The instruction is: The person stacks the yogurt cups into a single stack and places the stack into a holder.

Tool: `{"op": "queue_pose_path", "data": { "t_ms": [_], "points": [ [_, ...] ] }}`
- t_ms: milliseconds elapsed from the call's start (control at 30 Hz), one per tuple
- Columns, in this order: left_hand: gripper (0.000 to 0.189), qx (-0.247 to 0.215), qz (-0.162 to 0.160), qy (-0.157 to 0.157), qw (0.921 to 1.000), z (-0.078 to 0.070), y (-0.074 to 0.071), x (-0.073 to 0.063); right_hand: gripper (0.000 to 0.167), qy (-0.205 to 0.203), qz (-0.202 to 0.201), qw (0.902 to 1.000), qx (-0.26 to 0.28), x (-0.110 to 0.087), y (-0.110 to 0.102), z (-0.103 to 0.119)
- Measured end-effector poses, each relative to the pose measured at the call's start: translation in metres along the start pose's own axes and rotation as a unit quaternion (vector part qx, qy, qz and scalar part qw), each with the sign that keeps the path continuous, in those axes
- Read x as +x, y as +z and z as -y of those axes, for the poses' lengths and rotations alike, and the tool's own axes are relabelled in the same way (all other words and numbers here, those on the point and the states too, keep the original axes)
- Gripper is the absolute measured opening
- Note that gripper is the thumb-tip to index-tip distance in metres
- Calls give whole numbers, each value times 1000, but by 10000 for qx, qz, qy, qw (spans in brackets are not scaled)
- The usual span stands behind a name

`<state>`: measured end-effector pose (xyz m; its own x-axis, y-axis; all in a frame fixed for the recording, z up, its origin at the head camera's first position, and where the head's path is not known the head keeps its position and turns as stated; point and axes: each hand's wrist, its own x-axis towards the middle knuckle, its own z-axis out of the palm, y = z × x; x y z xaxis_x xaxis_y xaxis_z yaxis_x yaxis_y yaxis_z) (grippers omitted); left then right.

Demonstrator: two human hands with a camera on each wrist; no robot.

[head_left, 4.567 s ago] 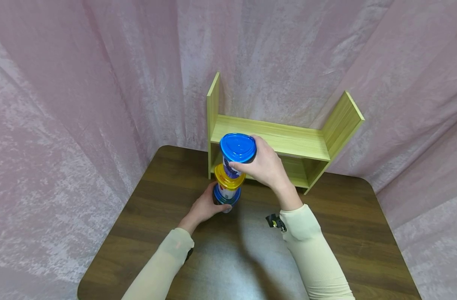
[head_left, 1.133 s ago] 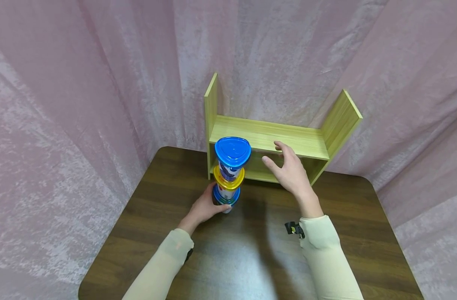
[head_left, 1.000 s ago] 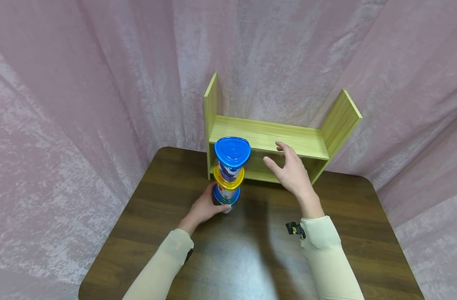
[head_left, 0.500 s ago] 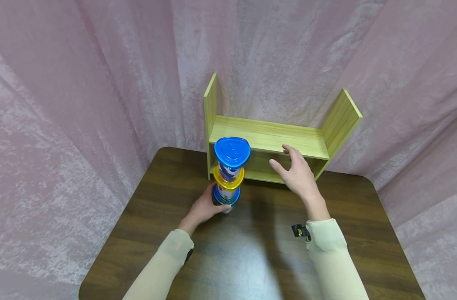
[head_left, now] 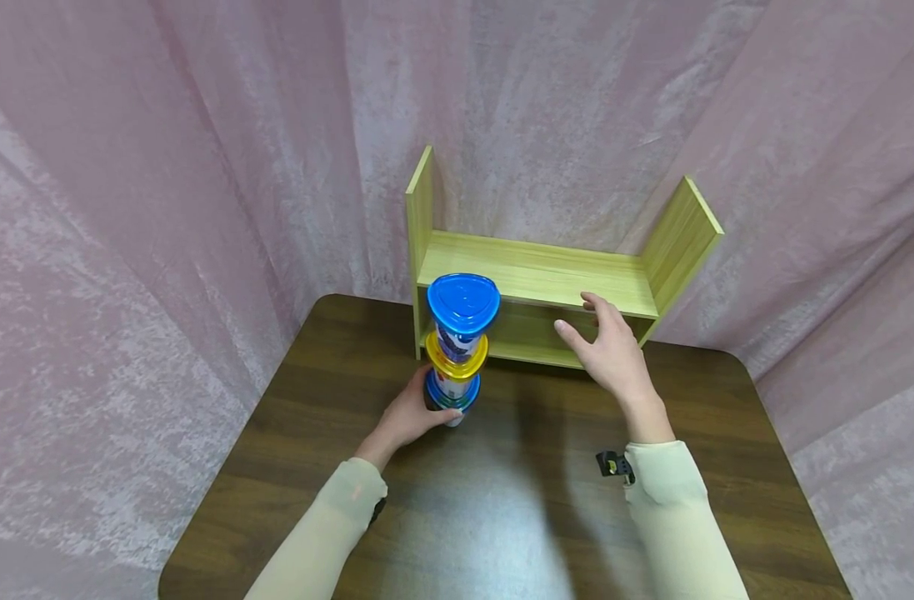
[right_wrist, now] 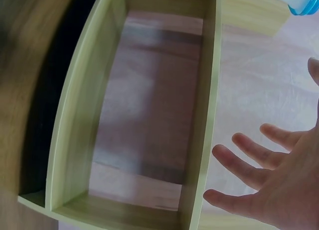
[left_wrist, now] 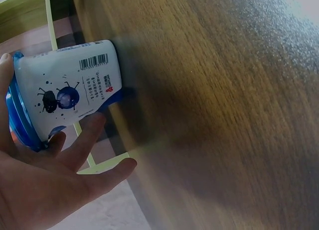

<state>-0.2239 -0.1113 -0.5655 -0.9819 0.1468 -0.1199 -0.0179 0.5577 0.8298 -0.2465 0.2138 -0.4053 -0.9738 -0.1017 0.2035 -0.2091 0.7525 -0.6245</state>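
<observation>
Cups (head_left: 458, 345): three, stacked; one left grip (head_left: 409, 413) holding lowest cup (left_wrist: 70, 88).

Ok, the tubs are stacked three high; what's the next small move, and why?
Probably ease the left hand slowly off the bottom tub: the top tub sits on the yellow-lidded tub with the right hand open and clear of them.

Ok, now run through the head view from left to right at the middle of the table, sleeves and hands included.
Left sleeve, left hand, stack of three lidded cups, right hand, right side panel of the wooden shelf.
</observation>
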Motion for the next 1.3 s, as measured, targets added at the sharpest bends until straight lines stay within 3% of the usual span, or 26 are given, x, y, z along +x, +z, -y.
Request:
{"op": "queue_pose_path", "data": {
  "t_ms": [567, 1300],
  "points": [
    [101, 5, 5, 13, 10000, 2, 0, 1, 84, 215, 16, 9998, 42, -4, -8, -16],
    [102, 35, -3, 13, 10000, 1, 1, 0, 83, 549, -346, 9977, 192, -3, -20, -42]
  ]
}}
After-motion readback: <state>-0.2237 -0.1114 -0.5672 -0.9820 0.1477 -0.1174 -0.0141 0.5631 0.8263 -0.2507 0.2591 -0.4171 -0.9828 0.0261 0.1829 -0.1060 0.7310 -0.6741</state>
